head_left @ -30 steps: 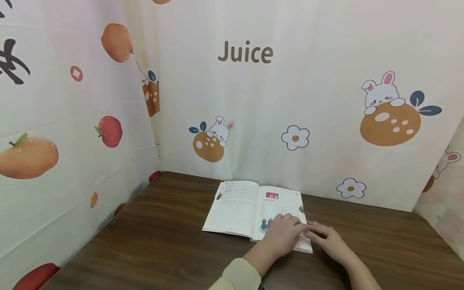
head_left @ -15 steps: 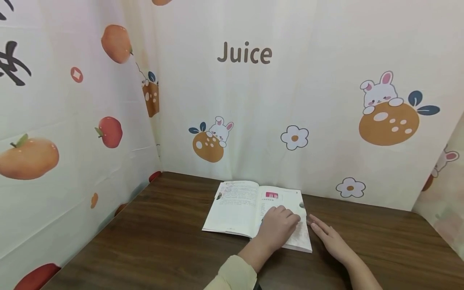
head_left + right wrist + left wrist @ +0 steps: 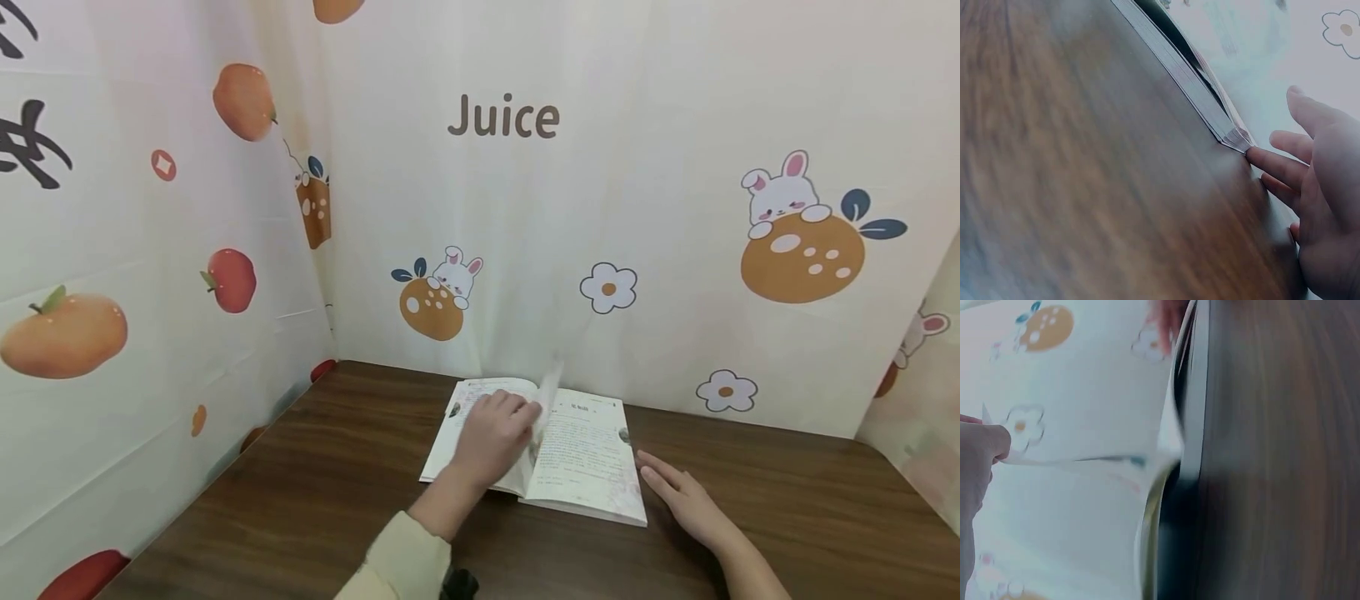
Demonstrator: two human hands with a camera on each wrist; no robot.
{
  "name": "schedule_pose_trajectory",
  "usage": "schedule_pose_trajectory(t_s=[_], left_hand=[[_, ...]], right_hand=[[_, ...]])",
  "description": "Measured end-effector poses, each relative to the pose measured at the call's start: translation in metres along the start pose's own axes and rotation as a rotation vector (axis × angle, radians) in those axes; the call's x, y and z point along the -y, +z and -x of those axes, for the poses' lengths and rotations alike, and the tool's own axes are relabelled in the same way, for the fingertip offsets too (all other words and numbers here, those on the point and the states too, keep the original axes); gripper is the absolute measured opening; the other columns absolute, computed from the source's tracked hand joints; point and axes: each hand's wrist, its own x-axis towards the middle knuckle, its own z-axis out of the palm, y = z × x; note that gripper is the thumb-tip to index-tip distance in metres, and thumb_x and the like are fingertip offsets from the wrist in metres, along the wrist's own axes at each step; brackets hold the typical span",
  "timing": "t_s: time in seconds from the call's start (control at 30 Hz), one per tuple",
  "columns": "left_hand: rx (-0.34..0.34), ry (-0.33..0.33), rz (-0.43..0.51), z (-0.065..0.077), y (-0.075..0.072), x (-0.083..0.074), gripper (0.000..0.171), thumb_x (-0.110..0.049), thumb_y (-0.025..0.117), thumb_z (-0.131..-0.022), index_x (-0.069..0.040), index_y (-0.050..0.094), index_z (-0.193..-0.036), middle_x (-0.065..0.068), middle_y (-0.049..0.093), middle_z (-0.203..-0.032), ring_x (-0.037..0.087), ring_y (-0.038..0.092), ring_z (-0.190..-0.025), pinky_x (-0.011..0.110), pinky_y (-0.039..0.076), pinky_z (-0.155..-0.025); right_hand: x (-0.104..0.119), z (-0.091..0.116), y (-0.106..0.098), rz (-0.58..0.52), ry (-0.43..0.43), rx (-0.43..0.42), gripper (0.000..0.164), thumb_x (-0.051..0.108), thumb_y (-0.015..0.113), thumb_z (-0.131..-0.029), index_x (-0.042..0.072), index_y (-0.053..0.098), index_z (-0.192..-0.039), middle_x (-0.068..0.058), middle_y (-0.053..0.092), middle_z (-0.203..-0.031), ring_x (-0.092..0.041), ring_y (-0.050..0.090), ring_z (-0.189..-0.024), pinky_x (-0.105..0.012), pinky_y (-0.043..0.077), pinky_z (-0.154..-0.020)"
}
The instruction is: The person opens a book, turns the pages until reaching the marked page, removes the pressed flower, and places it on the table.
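Note:
An open book (image 3: 585, 462) with printed pages lies on the dark wooden table (image 3: 300, 492). My left hand (image 3: 495, 437) is over its left half and pinches a page (image 3: 550, 390) by the edge. That page stands raised near the spine, blurred in the head view. Seen almost edge-on in the left wrist view, the page (image 3: 1047, 462) stretches from the fingers to the binding. Beside the book's right edge, my right hand (image 3: 690, 504) rests with fingers extended. In the right wrist view, a fingertip touches the corner of the page block (image 3: 1179, 72).
White curtains (image 3: 525, 200) printed with fruit, rabbits and flowers hang behind the table and along its left side. The book's far edge lies close to the back curtain. Bare tabletop extends to the left and right of the book.
My left hand has moved left from the right-hand page, bringing a leaf up and over. The contents page has given way to a page of text. My right hand stays nearly still.

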Motion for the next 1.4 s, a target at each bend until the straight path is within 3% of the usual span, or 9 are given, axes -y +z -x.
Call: schedule_pose_trajectory(t_s=[0.17,0.33,0.43,0.63,0.73,0.87,1.1,1.3,1.4], left_hand=[[0.118,-0.076,-0.018,0.025,-0.016,0.026,0.023,-0.008,0.068,-0.073,-0.015,0.062,-0.094,-0.001,0.061,-0.081,0.018,0.056,-0.077,0.030,0.042,-0.060],[0.267,-0.157,-0.035,0.049,-0.025,0.041,0.026,-0.016,0.071,-0.073,-0.016,0.062,-0.097,0.000,0.058,-0.082,0.017,0.052,-0.076,0.029,0.041,-0.062],[0.393,-0.227,-0.028,0.058,-0.026,0.047,0.029,-0.018,0.069,-0.073,-0.017,0.064,-0.102,0.000,0.057,-0.088,0.018,0.050,-0.080,0.031,0.041,-0.066],[0.726,-0.341,0.040,0.070,-0.025,0.054,0.034,-0.017,0.063,-0.075,-0.017,0.068,-0.109,0.001,0.054,-0.088,0.017,0.042,-0.076,0.032,0.039,-0.069],[0.822,-0.387,0.082,0.076,-0.023,0.059,0.035,-0.015,0.062,-0.075,-0.011,0.069,-0.109,0.005,0.059,-0.091,0.018,0.044,-0.076,0.032,0.041,-0.072],[0.879,-0.484,0.146,0.082,-0.022,0.066,0.030,-0.018,0.063,-0.079,-0.005,0.069,-0.105,0.010,0.063,-0.095,0.023,0.051,-0.082,0.036,0.043,-0.077],[0.944,-0.642,0.239,0.085,-0.022,0.071,0.027,-0.023,0.067,-0.083,-0.005,0.071,-0.102,0.009,0.066,-0.101,0.027,0.055,-0.096,0.040,0.044,-0.086],[0.973,-0.722,0.302,0.085,-0.025,0.076,0.029,-0.027,0.069,-0.082,-0.009,0.071,-0.105,0.008,0.065,-0.105,0.025,0.053,-0.099,0.042,0.043,-0.087],[0.954,-0.730,0.331,0.092,-0.027,0.082,0.030,-0.031,0.072,-0.080,-0.015,0.072,-0.105,0.006,0.059,-0.098,0.022,0.047,-0.091,0.040,0.043,-0.078]], right_hand=[[-0.001,-0.001,0.001,0.008,-0.015,-0.016,0.057,0.042,0.039,-0.098,0.001,0.042,-0.137,-0.024,0.036,-0.140,-0.050,0.019,-0.130,-0.065,0.003,-0.100],[-0.001,0.000,0.001,0.008,-0.028,-0.024,0.055,0.041,0.041,-0.098,0.002,0.043,-0.137,-0.025,0.037,-0.139,-0.050,0.020,-0.130,-0.065,0.004,-0.100],[-0.002,0.000,0.001,0.003,-0.035,-0.026,0.055,0.040,0.042,-0.097,0.001,0.043,-0.136,-0.025,0.038,-0.139,-0.050,0.021,-0.130,-0.065,0.004,-0.100],[-0.002,0.001,0.002,0.000,-0.026,-0.020,0.056,0.040,0.043,-0.097,0.001,0.043,-0.136,-0.025,0.039,-0.138,-0.048,0.021,-0.130,-0.063,0.003,-0.101],[-0.001,0.001,0.002,-0.006,-0.023,-0.015,0.055,0.039,0.043,-0.097,0.000,0.043,-0.136,-0.025,0.038,-0.138,-0.048,0.021,-0.130,-0.063,0.002,-0.102],[-0.001,0.001,0.002,-0.004,-0.012,-0.006,0.056,0.040,0.044,-0.097,0.001,0.042,-0.137,-0.025,0.037,-0.139,-0.049,0.019,-0.131,-0.063,0.002,-0.101],[-0.001,0.001,0.001,0.011,-0.011,-0.002,0.056,0.039,0.046,-0.096,0.001,0.043,-0.136,-0.026,0.037,-0.139,-0.049,0.019,-0.131,-0.063,0.002,-0.101],[0.000,0.000,0.001,0.027,0.025,0.027,0.061,0.043,0.047,-0.094,0.001,0.040,-0.138,-0.028,0.032,-0.141,-0.051,0.012,-0.132,-0.064,0.000,-0.101],[0.001,0.000,0.001,0.029,0.031,0.034,0.061,0.043,0.047,-0.094,0.001,0.040,-0.138,-0.028,0.032,-0.141,-0.050,0.013,-0.132,-0.064,-0.001,-0.101]])
